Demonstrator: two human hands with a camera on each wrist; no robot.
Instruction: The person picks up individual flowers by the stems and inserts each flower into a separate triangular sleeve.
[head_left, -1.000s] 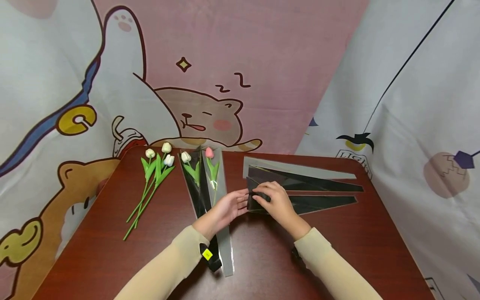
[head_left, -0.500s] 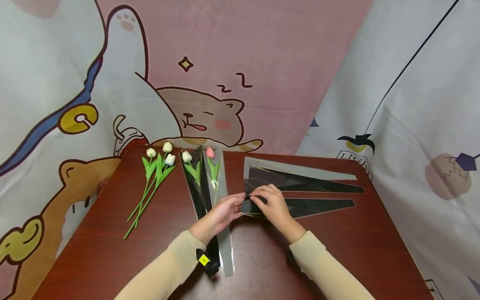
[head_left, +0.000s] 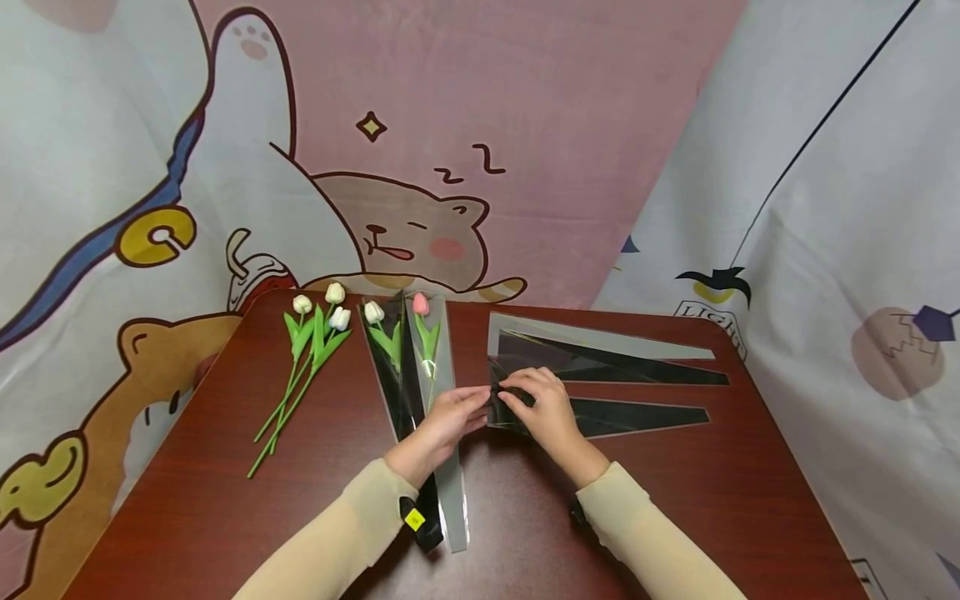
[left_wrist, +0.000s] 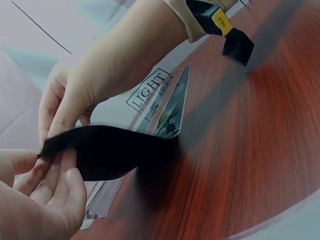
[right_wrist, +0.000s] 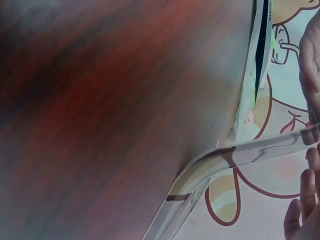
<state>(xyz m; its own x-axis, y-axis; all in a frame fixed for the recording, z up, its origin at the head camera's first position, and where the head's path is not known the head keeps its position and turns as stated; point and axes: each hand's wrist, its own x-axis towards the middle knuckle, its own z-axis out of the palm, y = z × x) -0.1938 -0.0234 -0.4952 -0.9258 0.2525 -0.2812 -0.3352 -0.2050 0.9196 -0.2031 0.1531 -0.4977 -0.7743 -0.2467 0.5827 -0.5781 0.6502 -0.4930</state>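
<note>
In the head view, both hands meet at the wide end of a black flower sleeve (head_left: 637, 415) at the table's middle right. My left hand (head_left: 448, 423) pinches the sleeve's edge between thumb and fingers. From the other side, my right hand (head_left: 542, 407) pinches that same edge with bent fingers. The left wrist view shows the dark film (left_wrist: 112, 150) bowed upward off the table, its rim between the fingertips. In the right wrist view, a curved see-through strip of film (right_wrist: 225, 159) runs toward fingers at the right edge.
Another black sleeve (head_left: 660, 369) and a grey sleeve (head_left: 600, 333) lie behind. Left of them, a white tulip (head_left: 373, 313) lies in a black sleeve and a pink tulip (head_left: 421, 305) in a grey one. Loose white tulips (head_left: 335, 293) lie farther left on the brown table (head_left: 195, 500).
The sleeve's wide end and both hands have shifted slightly left and toward the person. My left hand's spread fingers have closed to a pinch on the edge.
</note>
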